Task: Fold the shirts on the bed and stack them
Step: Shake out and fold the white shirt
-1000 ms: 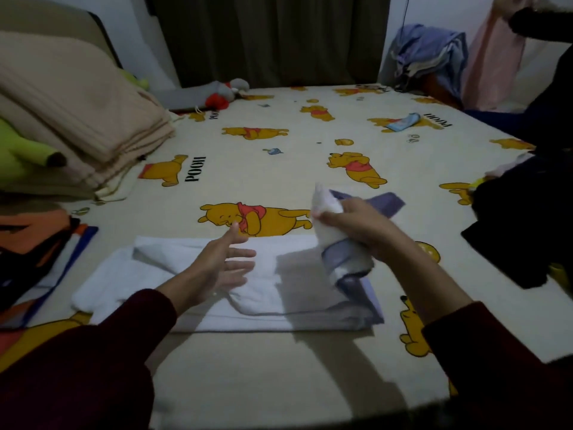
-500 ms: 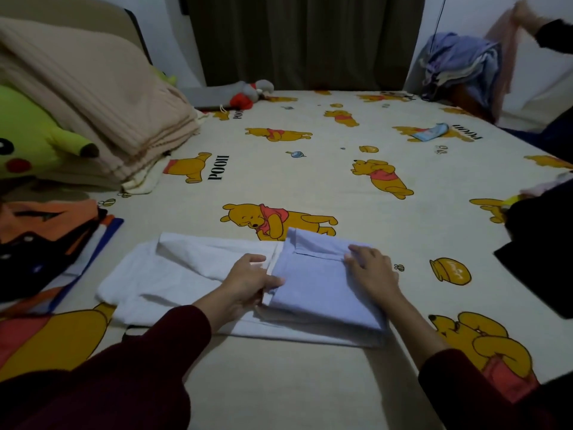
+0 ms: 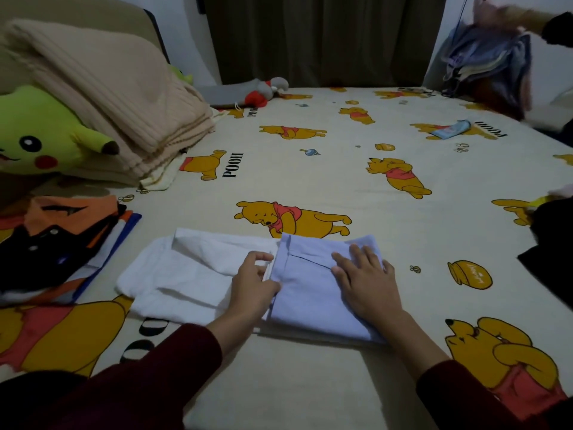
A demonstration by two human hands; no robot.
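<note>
The right hand (image 3: 366,283) lies flat with straight fingers pressing the folded pale blue end of the shirt (image 3: 198,274), while the left hand (image 3: 252,282) pinches that fold's edge beside the white part, the shirt lying half folded on the bed (image 3: 356,181).
</note>
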